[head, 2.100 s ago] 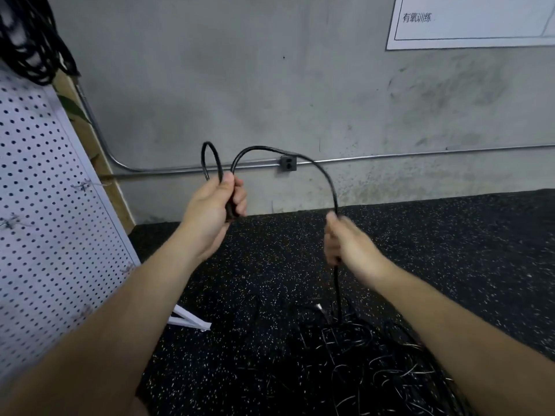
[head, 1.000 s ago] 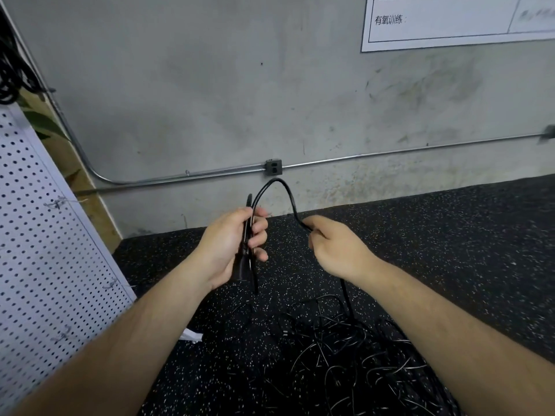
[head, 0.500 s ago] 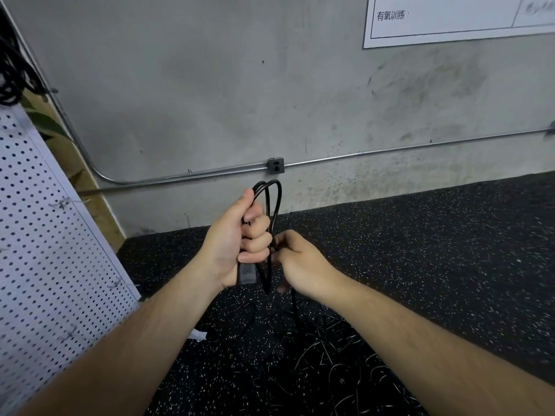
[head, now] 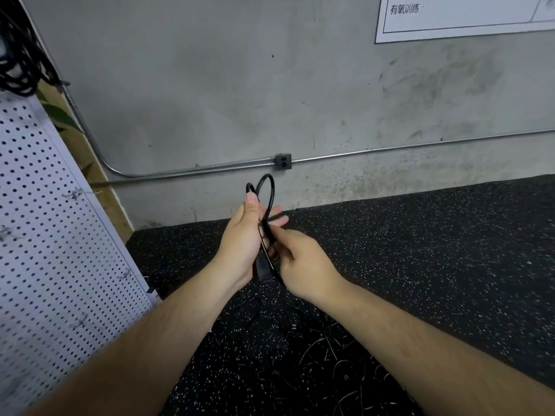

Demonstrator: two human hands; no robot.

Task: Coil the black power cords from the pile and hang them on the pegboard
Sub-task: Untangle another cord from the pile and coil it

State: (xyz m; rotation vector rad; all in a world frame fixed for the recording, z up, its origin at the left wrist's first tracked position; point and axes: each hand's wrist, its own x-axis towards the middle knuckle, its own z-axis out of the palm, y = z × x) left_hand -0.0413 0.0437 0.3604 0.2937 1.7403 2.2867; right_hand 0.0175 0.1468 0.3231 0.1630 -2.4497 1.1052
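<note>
Right hand (head: 303,262) pinches the black power cord (head: 273,193) tight and presses it into the palm of the left hand (head: 240,244). That hand's fingers lie straight and spread, with the thumb upright along the strand. Just above the pinch, a small loop stands clear of the thumb tip. Just below it, the plug (head: 262,270) hangs at the heel of the left palm. Lower down, between the forearms, the pile (head: 330,355) sprawls on the speckled floor (head: 450,250). Off to the left of the grip stands the pegboard (head: 60,250), with dark coils (head: 18,61) above its top edge, well apart.
</note>
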